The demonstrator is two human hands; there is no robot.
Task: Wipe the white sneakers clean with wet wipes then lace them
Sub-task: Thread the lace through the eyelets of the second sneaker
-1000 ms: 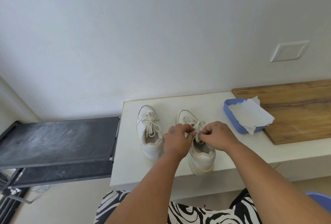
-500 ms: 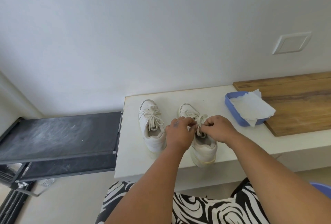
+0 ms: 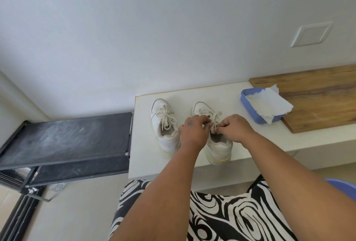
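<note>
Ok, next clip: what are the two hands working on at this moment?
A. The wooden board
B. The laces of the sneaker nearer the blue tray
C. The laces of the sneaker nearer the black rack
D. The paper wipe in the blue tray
B: the left hand and right hand both pinch the laces of the sneaker on the blue tray side, while the other sneaker sits untouched with its bow tied.

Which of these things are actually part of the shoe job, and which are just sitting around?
Part of the job:
- right sneaker, its lace pinched by left hand and right hand
- left sneaker, bow tied
- blue tray holding a white wipe

Lying about:
- wooden board
- black rack
- wall plate
</note>
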